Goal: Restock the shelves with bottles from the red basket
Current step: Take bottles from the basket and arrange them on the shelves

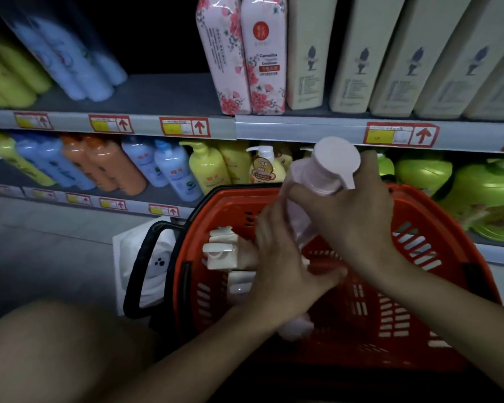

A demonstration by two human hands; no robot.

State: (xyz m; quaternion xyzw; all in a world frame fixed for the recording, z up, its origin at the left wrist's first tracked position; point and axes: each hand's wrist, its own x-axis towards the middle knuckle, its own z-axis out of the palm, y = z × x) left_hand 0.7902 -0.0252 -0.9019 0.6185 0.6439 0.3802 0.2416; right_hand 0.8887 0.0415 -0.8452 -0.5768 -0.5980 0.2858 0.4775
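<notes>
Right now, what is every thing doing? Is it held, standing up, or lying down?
Pink pump bottle: lifted over the basket, held by both hands.
Right hand: grips the bottle near its pump.
Left hand: holds the bottle lower down.
Red basket: on the floor, more bottles lying inside.
Basket bottles: lying down.
Floral bottles: standing on the upper shelf.
Cream bottles: standing in a row.

Upper shelf (163, 94) with floral bottles (242, 59) and cream bottles (358, 56), red basket (419, 228) on floor (47, 245)
</notes>
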